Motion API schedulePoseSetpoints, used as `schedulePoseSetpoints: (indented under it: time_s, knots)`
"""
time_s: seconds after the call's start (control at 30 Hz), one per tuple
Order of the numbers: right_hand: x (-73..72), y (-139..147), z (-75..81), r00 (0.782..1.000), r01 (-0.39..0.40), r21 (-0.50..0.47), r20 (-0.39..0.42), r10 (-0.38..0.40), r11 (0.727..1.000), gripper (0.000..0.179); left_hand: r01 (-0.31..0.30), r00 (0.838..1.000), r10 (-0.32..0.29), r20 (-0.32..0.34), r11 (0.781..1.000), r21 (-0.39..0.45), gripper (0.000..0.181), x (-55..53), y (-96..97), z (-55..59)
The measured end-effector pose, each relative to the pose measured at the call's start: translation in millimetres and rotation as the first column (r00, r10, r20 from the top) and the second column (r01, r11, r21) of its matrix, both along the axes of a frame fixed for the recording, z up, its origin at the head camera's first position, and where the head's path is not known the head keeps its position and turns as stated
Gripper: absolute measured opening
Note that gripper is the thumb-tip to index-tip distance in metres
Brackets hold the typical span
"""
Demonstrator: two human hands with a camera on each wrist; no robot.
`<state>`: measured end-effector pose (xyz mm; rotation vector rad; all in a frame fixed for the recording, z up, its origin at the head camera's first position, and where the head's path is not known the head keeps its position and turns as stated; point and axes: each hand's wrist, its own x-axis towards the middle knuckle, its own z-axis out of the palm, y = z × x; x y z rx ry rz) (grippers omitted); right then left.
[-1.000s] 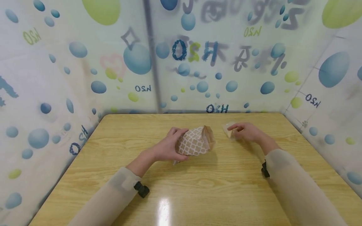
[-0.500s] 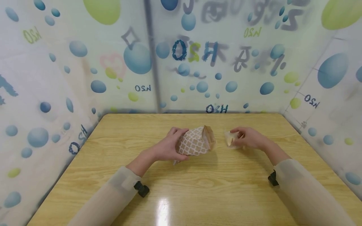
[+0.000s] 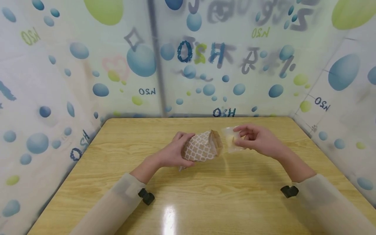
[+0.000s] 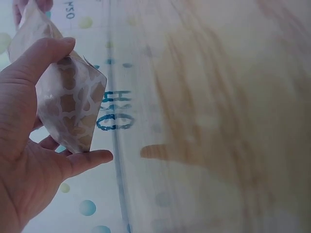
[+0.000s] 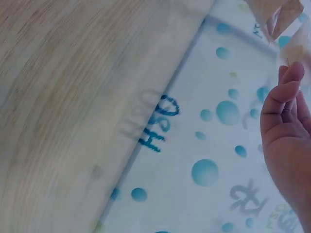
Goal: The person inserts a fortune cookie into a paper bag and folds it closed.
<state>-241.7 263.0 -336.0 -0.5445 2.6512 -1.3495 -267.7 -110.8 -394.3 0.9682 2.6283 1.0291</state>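
Presently, the left hand [image 3: 174, 155] holds the patterned brown paper bag [image 3: 197, 149] between widely spread, curved thumb and fingers, long axis roughly eight to two o'clock. Just beside its gaping mouth [image 3: 216, 143], at three o'clock, the right hand [image 3: 262, 140] narrowly pinches the clear plastic packet [image 3: 229, 141].

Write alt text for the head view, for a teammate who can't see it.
A person's left grip holds a brown-and-white patterned paper bag, open toward a small translucent packet that the right grip pinches close by. Both are above a wood-grain table, with a bubble-print backdrop behind it.
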Motion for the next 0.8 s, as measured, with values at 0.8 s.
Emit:
schedulePoseSetpoints:
  time_s: [0.8]
  knots:
    - [-0.2,-46,-3.9,0.993,-0.026,0.066,-0.115,0.034,0.997,0.037,0.024,1.0,-0.024,0.018,1.0,0.017,0.109,3.7,4.7,-0.3]
